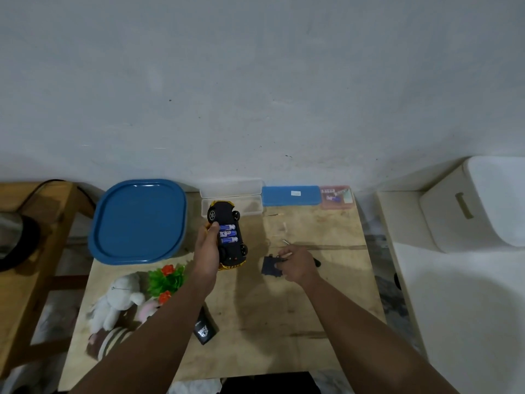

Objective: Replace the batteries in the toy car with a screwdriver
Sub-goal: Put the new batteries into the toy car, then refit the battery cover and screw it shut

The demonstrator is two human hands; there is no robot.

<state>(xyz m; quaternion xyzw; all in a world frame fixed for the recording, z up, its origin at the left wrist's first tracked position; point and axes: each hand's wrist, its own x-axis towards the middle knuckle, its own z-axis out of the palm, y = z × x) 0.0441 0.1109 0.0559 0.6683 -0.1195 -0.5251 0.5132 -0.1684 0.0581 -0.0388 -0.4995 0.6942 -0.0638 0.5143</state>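
Cylindrical blue batteries (228,233) in upturned black-bellied toy car (227,233), left hand (208,251) gripping.

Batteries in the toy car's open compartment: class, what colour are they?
Blue with white markings; the batteries show best in the head view.

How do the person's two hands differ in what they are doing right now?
The left hand grips the upturned toy car, lifted, its blue batteries exposed. The right hand sits lower near the table, holding the screwdriver and touching the black battery cover. Both reach forward, bare, over the same table.
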